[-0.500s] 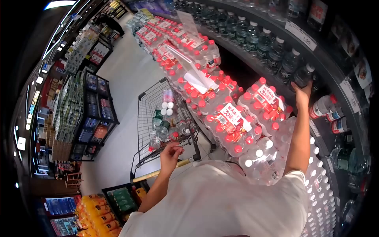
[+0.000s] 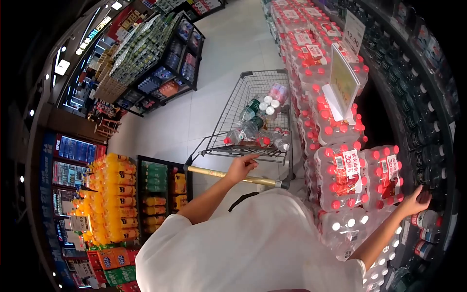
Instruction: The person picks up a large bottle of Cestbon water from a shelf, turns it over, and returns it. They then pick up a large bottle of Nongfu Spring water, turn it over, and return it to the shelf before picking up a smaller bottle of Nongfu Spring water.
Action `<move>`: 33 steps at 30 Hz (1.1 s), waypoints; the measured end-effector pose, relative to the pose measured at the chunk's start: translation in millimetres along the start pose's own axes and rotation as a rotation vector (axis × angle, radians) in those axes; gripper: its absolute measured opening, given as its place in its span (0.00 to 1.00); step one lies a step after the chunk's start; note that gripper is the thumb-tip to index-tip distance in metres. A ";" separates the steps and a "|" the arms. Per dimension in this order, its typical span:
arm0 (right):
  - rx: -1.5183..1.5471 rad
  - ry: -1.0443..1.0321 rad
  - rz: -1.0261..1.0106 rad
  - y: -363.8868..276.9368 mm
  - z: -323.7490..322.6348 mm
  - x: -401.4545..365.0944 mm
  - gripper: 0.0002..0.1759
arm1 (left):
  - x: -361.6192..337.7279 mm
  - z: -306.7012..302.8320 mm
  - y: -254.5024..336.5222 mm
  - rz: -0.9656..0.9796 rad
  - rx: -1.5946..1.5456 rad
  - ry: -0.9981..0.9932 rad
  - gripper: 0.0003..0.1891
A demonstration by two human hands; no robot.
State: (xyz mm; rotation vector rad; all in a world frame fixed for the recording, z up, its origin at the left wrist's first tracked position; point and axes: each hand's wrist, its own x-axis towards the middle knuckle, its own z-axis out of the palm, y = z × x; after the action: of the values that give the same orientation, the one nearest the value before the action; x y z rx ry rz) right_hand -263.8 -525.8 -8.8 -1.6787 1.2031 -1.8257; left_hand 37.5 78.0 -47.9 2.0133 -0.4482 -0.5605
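My left hand [image 2: 242, 168] is just above the gold handle [image 2: 214, 173] of a wire shopping cart [image 2: 228, 117], fingers curled in with nothing visible in them. Inside the cart lie several clear and green-labelled bottles [image 2: 252, 109] and a pink pack with white caps [image 2: 277, 93]. At the far right, my right hand [image 2: 417, 200] is at the shelf edge with its fingers bent. Dark-looking water bottles [image 2: 428, 175] stand right beyond it, and red-labelled bottles [image 2: 425, 219] lie just below. I cannot make out whether anything is in its fingers.
Shrink-wrapped packs of red-capped water [image 2: 340, 175] are stacked between the cart and the shelf, with a price sign [image 2: 344, 80] on top. White-capped packs [image 2: 348, 228] sit nearer. Orange drinks [image 2: 114, 194] are stacked on the left. A tiled aisle floor [image 2: 224, 44] runs ahead.
The view has turned, moving the cart right in the picture. My right hand has drawn slightly back from the bottle it was touching, its fingers now more bent. My left hand stays near the handle.
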 end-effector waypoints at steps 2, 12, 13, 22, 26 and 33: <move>0.139 0.027 -0.014 -47.7 -12.2 -21.4 0.18 | -1.1 -9.4 -15.8 0.009 0.073 -0.036 0.16; 0.413 -0.361 0.162 -249.8 32.2 -197.2 0.12 | -8.1 -81.6 -34.8 0.298 0.511 -0.615 0.14; 0.392 -0.448 0.195 -251.8 42.6 -224.5 0.12 | -5.0 -84.8 -38.8 0.403 0.567 -0.600 0.14; 0.161 -1.459 -0.307 -281.4 59.8 -443.2 0.14 | 36.3 -165.9 -59.6 0.371 0.258 -0.144 0.18; -0.320 -1.810 -0.504 -284.6 53.5 -469.5 0.26 | 64.6 -201.2 -155.5 0.315 0.547 -0.348 0.22; -0.509 -1.862 -0.500 -302.7 40.0 -482.5 0.31 | 75.3 -220.9 -143.0 0.195 0.676 -0.623 0.31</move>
State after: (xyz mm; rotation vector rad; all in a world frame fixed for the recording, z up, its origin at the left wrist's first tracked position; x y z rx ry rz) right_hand -44.0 -2.4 -70.1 -2.7363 0.2722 0.4751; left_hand 234.4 262.4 -93.7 2.3478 -1.3415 -1.0123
